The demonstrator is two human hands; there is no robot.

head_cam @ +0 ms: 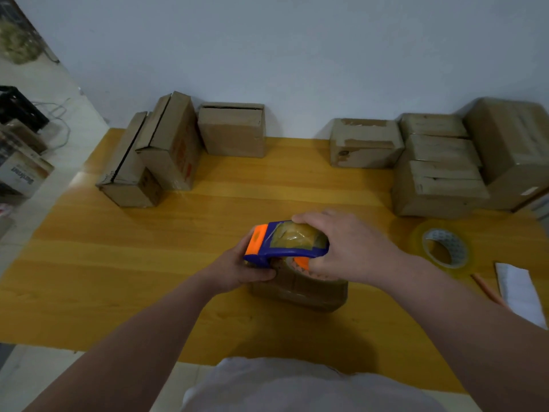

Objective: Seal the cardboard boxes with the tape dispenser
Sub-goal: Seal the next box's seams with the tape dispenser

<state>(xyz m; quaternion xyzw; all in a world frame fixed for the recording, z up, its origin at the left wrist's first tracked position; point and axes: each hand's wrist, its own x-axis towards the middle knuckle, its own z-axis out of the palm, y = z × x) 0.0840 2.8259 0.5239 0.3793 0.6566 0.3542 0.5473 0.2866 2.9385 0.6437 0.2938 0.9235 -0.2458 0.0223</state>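
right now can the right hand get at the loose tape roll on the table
Probably yes, once the right hand lets go of the tape dispenser: the loose tape roll lies beside it, only bare table between.

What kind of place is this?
Probably a small packing spot: cardboard boxes line the wall on a wooden table, a tape dispenser is being held, and a spare roll of clear tape lies nearby.
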